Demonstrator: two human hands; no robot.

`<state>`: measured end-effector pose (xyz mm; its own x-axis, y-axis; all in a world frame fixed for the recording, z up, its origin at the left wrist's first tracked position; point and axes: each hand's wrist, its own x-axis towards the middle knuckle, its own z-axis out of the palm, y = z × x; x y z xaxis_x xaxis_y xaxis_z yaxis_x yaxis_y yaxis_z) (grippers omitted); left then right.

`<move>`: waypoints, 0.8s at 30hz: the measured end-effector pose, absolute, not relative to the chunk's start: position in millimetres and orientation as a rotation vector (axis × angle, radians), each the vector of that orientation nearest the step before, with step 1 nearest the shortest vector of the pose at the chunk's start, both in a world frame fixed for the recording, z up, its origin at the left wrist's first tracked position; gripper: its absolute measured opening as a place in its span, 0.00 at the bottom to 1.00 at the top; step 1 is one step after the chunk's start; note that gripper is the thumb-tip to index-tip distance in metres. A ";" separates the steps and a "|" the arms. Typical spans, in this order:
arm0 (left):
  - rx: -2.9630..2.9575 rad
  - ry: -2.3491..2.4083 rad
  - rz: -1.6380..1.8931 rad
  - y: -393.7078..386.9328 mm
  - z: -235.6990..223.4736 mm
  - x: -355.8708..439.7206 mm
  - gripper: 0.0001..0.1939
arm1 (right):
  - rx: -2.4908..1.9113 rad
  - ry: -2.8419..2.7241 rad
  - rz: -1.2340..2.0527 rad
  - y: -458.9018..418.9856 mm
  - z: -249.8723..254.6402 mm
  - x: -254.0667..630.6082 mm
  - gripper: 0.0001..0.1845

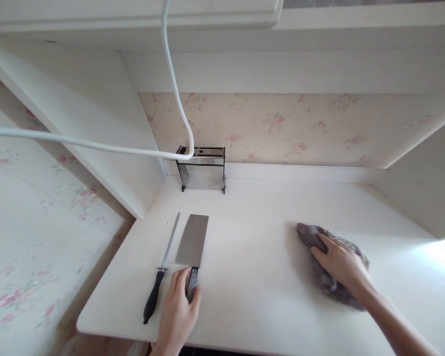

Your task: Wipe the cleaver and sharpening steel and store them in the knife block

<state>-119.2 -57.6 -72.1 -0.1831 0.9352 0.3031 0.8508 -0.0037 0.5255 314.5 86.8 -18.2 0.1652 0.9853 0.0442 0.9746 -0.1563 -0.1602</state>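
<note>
My left hand point(181, 306) is closed around the dark handle of a cleaver point(193, 241). The cleaver's wide grey blade lies over the white counter and points toward the back wall. Just left of it a honing steel point(163, 264) with a black handle rests on the counter, apart from my hand. On the right side my right hand point(337, 262) grips a crumpled dark grey-brown cloth point(328, 282), which is pressed on the counter. The cloth's edges look slightly blurred.
A knife block point(202, 173) with clear sides and a dark slotted top stands at the back left. A white cable point(172, 79) hangs across the view in front of it. Cabinet panels point(81, 99) enclose the white counter point(252, 247) at left, right and above.
</note>
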 end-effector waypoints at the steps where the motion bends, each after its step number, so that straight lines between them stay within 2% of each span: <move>1: 1.925 2.130 0.945 -57.6 -72.0 -118.6 0.20 | -2.204 -2.007 0.171 84.9 -15.7 285.7 0.28; 6: 1.951 2.161 0.911 -56.0 -70.8 -115.5 0.19 | -1.826 -2.175 0.485 72.0 -3.7 146.2 0.27; 11: 1.944 2.130 0.912 -54.5 -68.7 -116.6 0.18 | -1.603 -2.185 0.680 61.1 -1.2 68.9 0.27; 18: 1.916 2.085 0.916 -53.0 -68.3 -122.3 0.18 | -1.237 -2.219 0.780 38.8 -5.5 46.2 0.21; 24: 1.931 2.086 0.922 -51.1 -69.3 -123.2 0.18 | -1.212 -2.212 0.456 28.5 -6.7 84.0 0.18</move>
<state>-123.2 -51.1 -69.3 -0.1579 0.9440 0.2897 0.8497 -0.0196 0.5268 84.0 28.5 -6.7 -0.4262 0.8471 0.3173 0.6524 0.5309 -0.5409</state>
